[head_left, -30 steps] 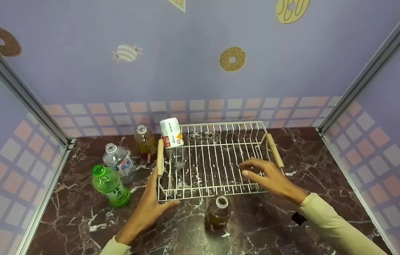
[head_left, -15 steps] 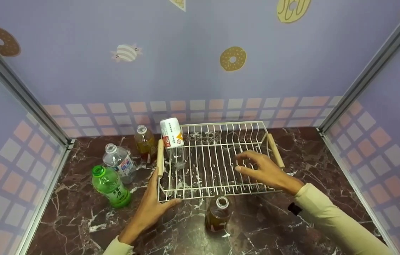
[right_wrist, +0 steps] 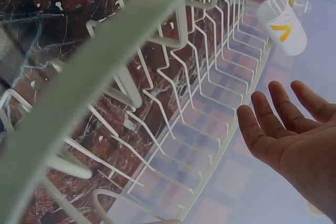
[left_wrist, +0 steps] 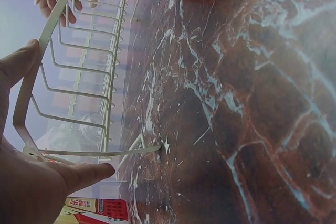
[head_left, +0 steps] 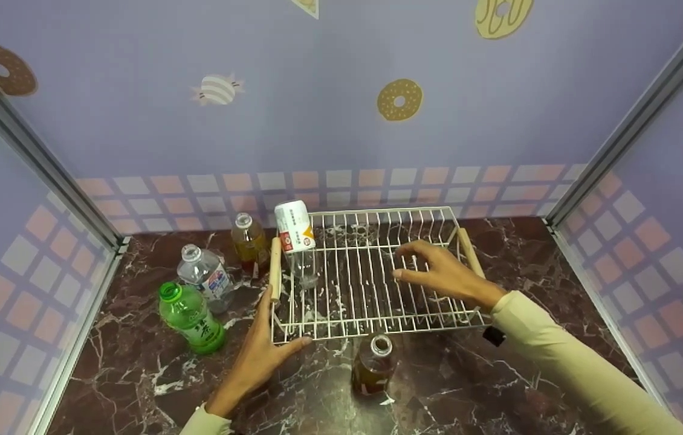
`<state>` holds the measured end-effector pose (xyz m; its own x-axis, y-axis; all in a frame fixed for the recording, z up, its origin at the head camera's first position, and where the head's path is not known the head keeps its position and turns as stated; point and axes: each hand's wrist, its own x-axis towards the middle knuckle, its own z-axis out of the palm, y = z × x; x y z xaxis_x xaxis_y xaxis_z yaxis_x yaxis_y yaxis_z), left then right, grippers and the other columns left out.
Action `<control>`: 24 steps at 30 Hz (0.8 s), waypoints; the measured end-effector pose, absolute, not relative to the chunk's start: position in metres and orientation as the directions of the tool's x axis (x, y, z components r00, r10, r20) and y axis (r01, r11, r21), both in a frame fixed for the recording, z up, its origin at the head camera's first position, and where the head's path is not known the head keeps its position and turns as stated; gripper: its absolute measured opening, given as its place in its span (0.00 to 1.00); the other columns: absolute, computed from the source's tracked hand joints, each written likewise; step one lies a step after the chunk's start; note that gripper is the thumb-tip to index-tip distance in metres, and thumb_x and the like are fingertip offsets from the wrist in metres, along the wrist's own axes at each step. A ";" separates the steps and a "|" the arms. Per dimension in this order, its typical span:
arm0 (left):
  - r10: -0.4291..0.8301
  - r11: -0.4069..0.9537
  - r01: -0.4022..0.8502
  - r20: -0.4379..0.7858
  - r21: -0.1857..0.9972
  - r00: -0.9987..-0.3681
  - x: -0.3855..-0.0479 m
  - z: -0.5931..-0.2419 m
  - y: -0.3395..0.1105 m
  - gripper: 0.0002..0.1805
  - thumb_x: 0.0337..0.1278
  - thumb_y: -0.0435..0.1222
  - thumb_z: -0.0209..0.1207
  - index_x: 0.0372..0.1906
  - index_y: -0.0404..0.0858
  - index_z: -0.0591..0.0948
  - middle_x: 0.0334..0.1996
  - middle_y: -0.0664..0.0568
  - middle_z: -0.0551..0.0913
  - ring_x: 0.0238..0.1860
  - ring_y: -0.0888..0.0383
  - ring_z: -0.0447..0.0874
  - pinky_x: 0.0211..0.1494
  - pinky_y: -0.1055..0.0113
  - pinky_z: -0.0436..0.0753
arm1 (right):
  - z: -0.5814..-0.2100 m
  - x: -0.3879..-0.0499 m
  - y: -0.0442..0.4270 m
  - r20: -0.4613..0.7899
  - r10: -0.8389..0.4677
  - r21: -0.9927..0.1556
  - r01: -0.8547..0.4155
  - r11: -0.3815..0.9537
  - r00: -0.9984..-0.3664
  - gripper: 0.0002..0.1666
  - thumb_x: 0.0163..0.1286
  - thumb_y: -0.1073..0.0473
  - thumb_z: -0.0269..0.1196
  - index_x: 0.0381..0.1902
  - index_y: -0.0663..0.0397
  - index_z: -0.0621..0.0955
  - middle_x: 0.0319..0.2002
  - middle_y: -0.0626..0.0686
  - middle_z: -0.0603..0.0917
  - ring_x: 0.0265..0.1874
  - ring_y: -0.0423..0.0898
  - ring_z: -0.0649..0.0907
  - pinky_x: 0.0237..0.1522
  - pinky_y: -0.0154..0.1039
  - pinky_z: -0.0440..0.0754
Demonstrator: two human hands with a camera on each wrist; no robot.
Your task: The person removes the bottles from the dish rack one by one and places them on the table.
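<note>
A white wire dish rack point(head_left: 372, 323) with wooden handles stands on the dark marbled table. My left hand point(head_left: 263, 344) rests at its front left corner, fingers straight along the left side and thumb along the front. In the left wrist view the thumb point(left_wrist: 21, 61) touches the rack's rail. My right hand point(head_left: 441, 275) is over the rack's right half, holding nothing, its fingers loosely bent; the right wrist view shows the fingers apart from the wires. A clear bottle with a white label point(head_left: 295, 226) leans in the rack's left end, its white part uppermost.
An uncapped brown-tinted bottle point(head_left: 373, 365) stands before the rack. Left of the rack stand a green bottle point(head_left: 192, 320), a clear bottle point(head_left: 205, 278) and another amber bottle point(head_left: 249, 244). Patterned panels point(head_left: 341, 121) enclose the table at the back and sides.
My right hand has moved left and slightly away from me over the rack. My left hand stays at the corner; rack and bottles have not moved.
</note>
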<state>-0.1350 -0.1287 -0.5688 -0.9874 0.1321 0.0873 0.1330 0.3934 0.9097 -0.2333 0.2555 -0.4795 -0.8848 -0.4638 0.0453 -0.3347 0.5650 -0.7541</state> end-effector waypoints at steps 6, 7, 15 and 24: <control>0.136 0.370 0.107 0.060 0.923 -0.989 -0.135 -0.568 -0.130 0.73 0.56 0.45 0.80 0.92 0.44 0.38 0.90 0.43 0.36 0.88 0.34 0.40 0.87 0.31 0.46 | -0.481 -0.245 0.249 0.042 -0.468 -0.737 -0.344 0.582 -0.883 0.42 0.75 0.40 0.72 0.74 0.64 0.77 0.71 0.63 0.82 0.71 0.64 0.79 0.76 0.68 0.74; 0.134 0.370 0.106 0.059 0.923 -0.989 -0.135 -0.568 -0.130 0.73 0.57 0.46 0.80 0.92 0.44 0.38 0.90 0.43 0.36 0.88 0.35 0.40 0.87 0.31 0.46 | -0.482 -0.247 0.248 0.040 -0.468 -0.734 -0.344 0.586 -0.883 0.42 0.75 0.40 0.73 0.73 0.64 0.77 0.70 0.63 0.82 0.71 0.63 0.79 0.76 0.67 0.75; 0.112 0.382 0.092 0.052 0.920 -0.992 -0.135 -0.569 -0.129 0.73 0.55 0.50 0.81 0.92 0.47 0.39 0.89 0.36 0.41 0.85 0.30 0.52 0.84 0.28 0.52 | -0.484 -0.258 0.242 -0.002 -0.472 -0.733 -0.320 0.600 -0.881 0.45 0.75 0.39 0.72 0.75 0.65 0.76 0.71 0.64 0.81 0.71 0.65 0.79 0.76 0.64 0.77; 0.109 0.323 0.104 0.072 0.941 -0.991 -0.135 -0.572 -0.128 0.72 0.55 0.43 0.82 0.91 0.43 0.41 0.89 0.33 0.42 0.81 0.33 0.66 0.82 0.28 0.59 | -0.488 -0.267 0.228 0.000 -0.517 -0.735 -0.351 0.581 -0.856 0.45 0.75 0.41 0.73 0.75 0.67 0.75 0.71 0.67 0.80 0.71 0.66 0.79 0.76 0.65 0.76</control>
